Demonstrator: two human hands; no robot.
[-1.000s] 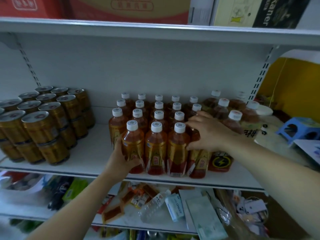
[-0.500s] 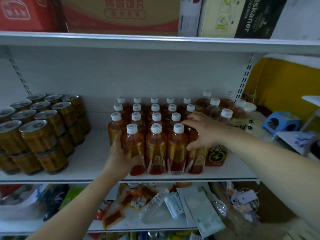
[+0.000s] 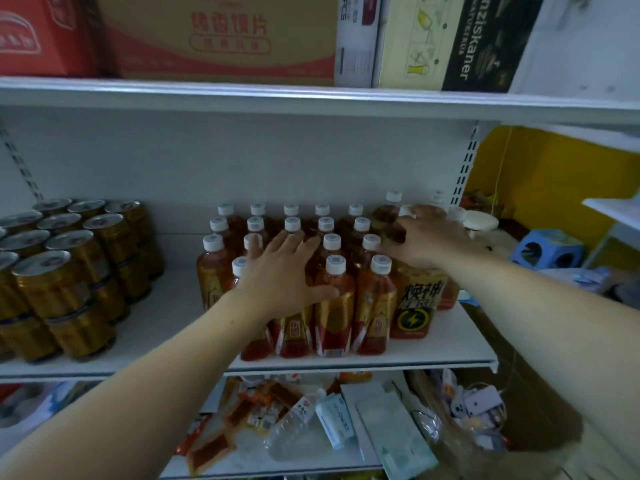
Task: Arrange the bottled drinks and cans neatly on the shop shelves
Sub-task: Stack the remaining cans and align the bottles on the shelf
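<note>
Squaring up the block of tea bottles (image 3: 334, 299): left hand (image 3: 280, 275) lies flat and splayed on the front caps, right hand (image 3: 420, 239) spreads open over the energy-drink bottles (image 3: 414, 306) beside them, which likely need nudging into line next.

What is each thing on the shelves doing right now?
Tea bottles: upright, capped, packed in rows.
Lightning-label bottle: upright beside them.
Gold cans: stacked two high.
Left hand: flat, fingers spread on bottle tops.
Right hand: resting on bottles behind.
Clear bottle: lying down below.
</note>
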